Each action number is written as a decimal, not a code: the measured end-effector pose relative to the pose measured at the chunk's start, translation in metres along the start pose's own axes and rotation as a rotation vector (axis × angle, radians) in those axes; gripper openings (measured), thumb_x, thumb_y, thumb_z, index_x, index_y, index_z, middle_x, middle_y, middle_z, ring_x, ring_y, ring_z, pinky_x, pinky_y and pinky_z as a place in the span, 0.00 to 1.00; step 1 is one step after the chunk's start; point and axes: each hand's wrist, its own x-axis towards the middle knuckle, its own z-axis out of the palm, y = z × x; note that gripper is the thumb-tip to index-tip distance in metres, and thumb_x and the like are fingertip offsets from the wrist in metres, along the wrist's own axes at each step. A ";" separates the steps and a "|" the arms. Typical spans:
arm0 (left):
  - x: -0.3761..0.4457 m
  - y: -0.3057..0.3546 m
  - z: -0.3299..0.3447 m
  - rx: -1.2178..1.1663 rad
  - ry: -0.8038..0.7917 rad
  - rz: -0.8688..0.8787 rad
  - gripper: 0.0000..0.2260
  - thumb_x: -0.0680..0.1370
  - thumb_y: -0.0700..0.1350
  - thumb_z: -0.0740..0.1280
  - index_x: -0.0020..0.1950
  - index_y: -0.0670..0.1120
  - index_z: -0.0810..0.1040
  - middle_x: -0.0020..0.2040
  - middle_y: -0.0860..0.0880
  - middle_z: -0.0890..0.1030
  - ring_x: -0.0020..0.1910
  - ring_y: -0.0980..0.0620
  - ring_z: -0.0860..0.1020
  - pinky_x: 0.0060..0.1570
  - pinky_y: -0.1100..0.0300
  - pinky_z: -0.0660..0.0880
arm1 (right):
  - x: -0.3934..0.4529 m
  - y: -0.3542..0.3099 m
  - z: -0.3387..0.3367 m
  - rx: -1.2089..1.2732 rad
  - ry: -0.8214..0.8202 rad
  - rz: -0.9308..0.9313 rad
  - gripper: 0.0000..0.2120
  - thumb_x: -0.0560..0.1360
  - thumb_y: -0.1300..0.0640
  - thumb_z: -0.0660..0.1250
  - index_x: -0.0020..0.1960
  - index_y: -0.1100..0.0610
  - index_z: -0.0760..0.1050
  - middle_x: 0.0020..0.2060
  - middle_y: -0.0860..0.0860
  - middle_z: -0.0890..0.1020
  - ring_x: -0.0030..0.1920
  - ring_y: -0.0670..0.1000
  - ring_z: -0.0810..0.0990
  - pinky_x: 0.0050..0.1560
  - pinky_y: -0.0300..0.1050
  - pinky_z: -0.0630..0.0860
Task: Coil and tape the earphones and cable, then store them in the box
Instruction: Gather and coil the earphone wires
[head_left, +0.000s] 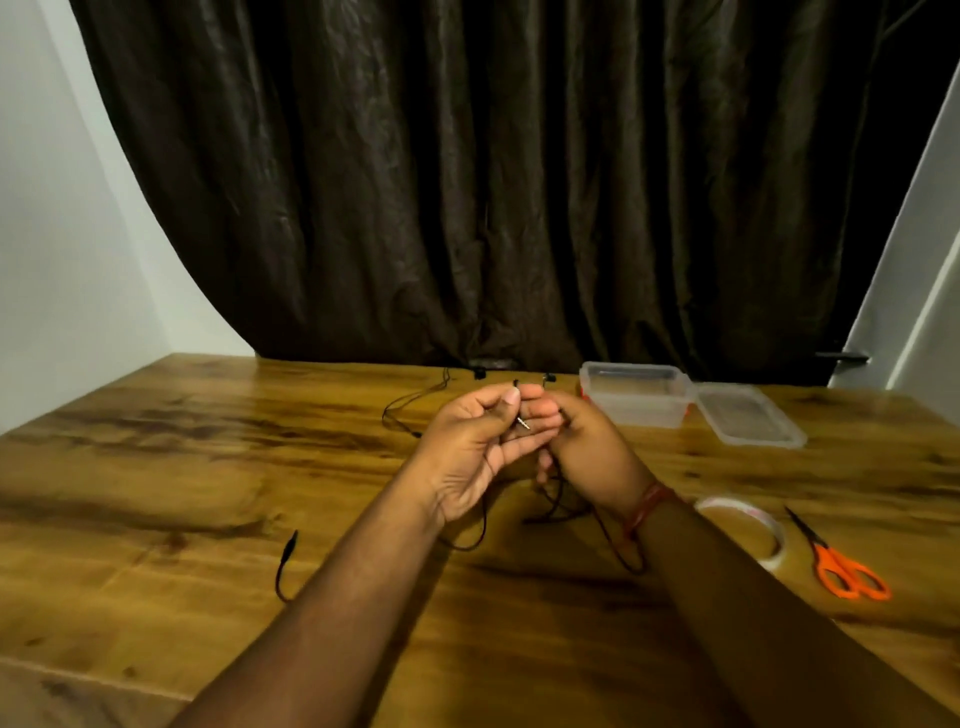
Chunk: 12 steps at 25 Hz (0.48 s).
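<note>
Both my hands meet above the middle of the wooden table (156, 467). My left hand (478, 452) is palm up and pinches the thin black earphones (410, 410) near the silver plug, which lies across its fingers. My right hand (587, 447) grips the same wire from the right. Loops of black wire hang below my wrists, and more wire trails left and back on the table, with the earbuds just beyond my fingers. A second black cable (285, 564) lies at the left by my left forearm. The clear plastic box (636, 395) stands open at the back right.
The box's clear lid (748, 415) lies flat to the right of the box. A roll of clear tape (748, 530) and orange-handled scissors (841, 566) lie at the right, beside my right forearm. A dark curtain hangs behind the table's far edge.
</note>
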 end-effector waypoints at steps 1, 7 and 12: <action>0.011 -0.001 -0.004 -0.065 0.006 0.015 0.11 0.81 0.36 0.57 0.50 0.35 0.79 0.46 0.38 0.85 0.47 0.44 0.85 0.53 0.50 0.81 | 0.004 0.003 0.002 -0.021 -0.040 0.040 0.15 0.79 0.70 0.57 0.46 0.52 0.74 0.30 0.54 0.76 0.24 0.47 0.75 0.28 0.43 0.74; 0.043 -0.017 -0.033 -0.189 0.110 0.082 0.10 0.83 0.34 0.54 0.52 0.33 0.75 0.58 0.33 0.80 0.58 0.40 0.81 0.58 0.47 0.77 | 0.013 0.024 0.000 -0.423 -0.137 0.060 0.08 0.80 0.61 0.60 0.50 0.53 0.77 0.32 0.42 0.77 0.30 0.39 0.74 0.33 0.36 0.70; 0.051 -0.028 -0.038 -0.140 0.198 0.139 0.10 0.83 0.35 0.56 0.53 0.36 0.77 0.51 0.40 0.85 0.44 0.51 0.84 0.52 0.53 0.82 | 0.002 0.019 0.006 -1.022 -0.129 -0.067 0.08 0.81 0.49 0.57 0.55 0.48 0.73 0.46 0.50 0.81 0.44 0.53 0.80 0.42 0.49 0.77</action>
